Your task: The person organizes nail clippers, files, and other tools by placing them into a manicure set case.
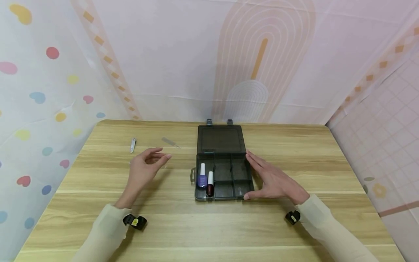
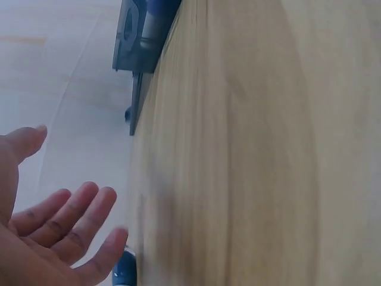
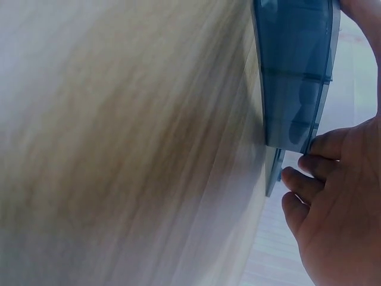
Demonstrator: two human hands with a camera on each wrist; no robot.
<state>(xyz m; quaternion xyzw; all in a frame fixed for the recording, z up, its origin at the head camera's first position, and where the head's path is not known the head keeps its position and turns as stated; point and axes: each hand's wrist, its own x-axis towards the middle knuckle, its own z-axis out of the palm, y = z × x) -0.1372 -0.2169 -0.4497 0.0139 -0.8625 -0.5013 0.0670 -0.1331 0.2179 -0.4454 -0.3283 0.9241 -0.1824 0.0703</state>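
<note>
A dark see-through compartment box [image 1: 224, 182] lies on the table with its lid [image 1: 220, 139] folded back. In its left compartment are a purple nail polish bottle [image 1: 202, 180] and a dark red nail polish bottle [image 1: 210, 188], both white-capped. My right hand [image 1: 275, 182] holds the box's right side, thumb at the front corner and fingers at the rear of the side. Left of the box, my left hand [image 1: 145, 169] hovers above the table with loosely bent fingers and nothing in its grasp. Beyond it lie a nail clipper [image 1: 132, 145] and a thin flat nail tool [image 1: 170, 142].
The wooden table [image 1: 229, 233] meets a patterned cloth backdrop [image 1: 170, 65] at its far edge. A carrying handle [image 1: 192, 175] sticks out from the box's left side. Two latches [image 1: 209, 122] stand at the lid's far edge.
</note>
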